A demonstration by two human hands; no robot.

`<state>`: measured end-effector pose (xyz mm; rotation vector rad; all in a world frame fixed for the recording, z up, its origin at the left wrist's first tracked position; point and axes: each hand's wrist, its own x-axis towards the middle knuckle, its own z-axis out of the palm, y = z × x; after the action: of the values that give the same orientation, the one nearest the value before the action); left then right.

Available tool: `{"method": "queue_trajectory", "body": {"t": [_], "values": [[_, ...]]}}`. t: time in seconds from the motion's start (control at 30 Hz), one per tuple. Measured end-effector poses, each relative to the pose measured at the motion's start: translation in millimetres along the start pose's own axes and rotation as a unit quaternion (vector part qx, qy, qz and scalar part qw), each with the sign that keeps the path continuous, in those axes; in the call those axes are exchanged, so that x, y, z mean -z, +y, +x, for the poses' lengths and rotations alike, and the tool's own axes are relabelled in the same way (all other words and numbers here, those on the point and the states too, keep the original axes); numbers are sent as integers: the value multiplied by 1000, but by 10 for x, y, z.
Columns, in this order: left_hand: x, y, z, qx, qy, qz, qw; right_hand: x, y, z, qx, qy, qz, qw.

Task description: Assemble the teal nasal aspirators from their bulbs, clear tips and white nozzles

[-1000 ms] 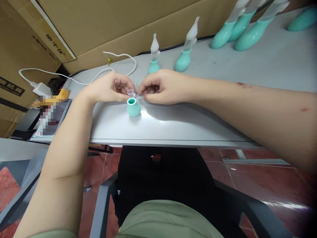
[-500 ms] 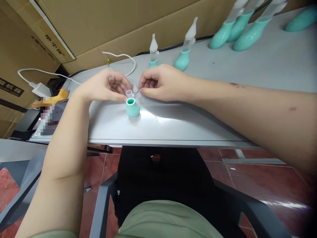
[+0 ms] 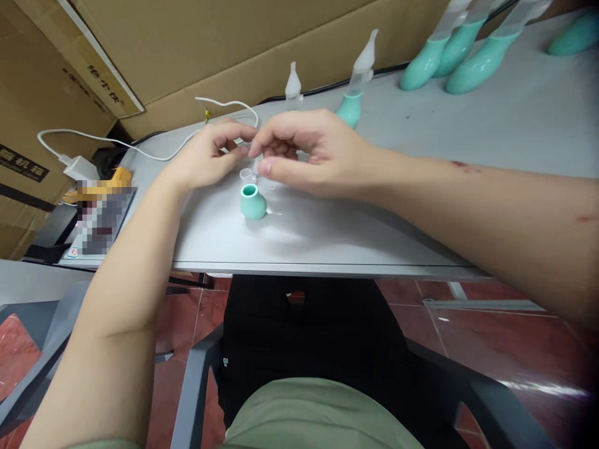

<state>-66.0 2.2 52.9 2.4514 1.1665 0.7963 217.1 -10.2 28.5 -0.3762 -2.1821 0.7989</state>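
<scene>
A teal squeeze bulb [image 3: 253, 204] stands upright on the grey table, its round mouth facing up. Just behind it are a small clear cup-like part [image 3: 246, 175] and a whitish cone-shaped tip [image 3: 256, 164], partly covered by fingers. My right hand [image 3: 313, 153] hovers over the tip, thumb and forefinger apart on either side of it; I see no firm grip. My left hand [image 3: 218, 153] rests behind the clear part, fingers bent but apart, the fingertips close to those of my right hand. A tiny clear piece [image 3: 273, 187] lies right of the bulb.
Assembled teal nasal aspirators [image 3: 350, 109] stand or lie along the back, several farther right. A white cable [image 3: 159, 156] crosses the left rear. A blurred phone-like device [image 3: 105, 218] lies at left. Cardboard [image 3: 210, 43] walls the back; the table's front edge [image 3: 304, 268] is near me.
My left hand has moved right and back, off the clear part. My right hand has shifted left and up over the whitish tip, its fingers opening. The bulb stays put.
</scene>
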Motion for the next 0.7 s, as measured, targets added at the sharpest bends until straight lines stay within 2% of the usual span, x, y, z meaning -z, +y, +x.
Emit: {"method": "queue_trajectory", "body": {"t": [0.1,0.2,0.3,0.4,0.5,0.6,0.7], "values": [[-27,51,-4,4,-51,-42,998,-63,25,-39,71,-54,-31,996],[-62,78,-2,34,-76,-77,994,-143,69,-61,89,-89,-60,990],[-82,53,5,54,-88,-81,991,-163,62,-51,54,-97,-41,993],[-78,13,11,65,-82,-69,992,-92,15,-24,-12,-81,22,996],[-31,-1,8,67,-32,-40,996,18,-17,7,-60,-8,70,996],[82,-9,-3,65,70,-12,995,82,13,47,-81,88,33,992],[224,-41,-21,51,176,-37,982,57,119,109,-100,125,-18,987]]}}
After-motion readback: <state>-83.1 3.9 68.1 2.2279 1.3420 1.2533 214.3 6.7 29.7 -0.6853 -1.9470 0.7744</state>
